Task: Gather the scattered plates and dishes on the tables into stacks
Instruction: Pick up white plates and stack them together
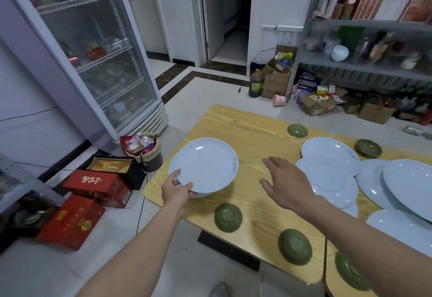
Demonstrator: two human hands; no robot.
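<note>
While my left hand (176, 188) grips a white plate (205, 163) by its near rim, thumb on top and fingers curled beneath, the plate sits over the left corner of the table (245, 128), tilted a little toward me. My right hand (287, 184) hovers over the middle of the table with palm down and fingers straight and spread, holding nothing. It is just left of two round plates (329, 154) that overlap, the nearer one lying partly over the farther. Large white platters (411, 184) overlap one another toward the right edge, touching the round plates. Five green dishes (228, 217) lie upside down and apart from each other: three strung along the near edge and two toward the far edge, one of these just beside the farther round plate.
</note>
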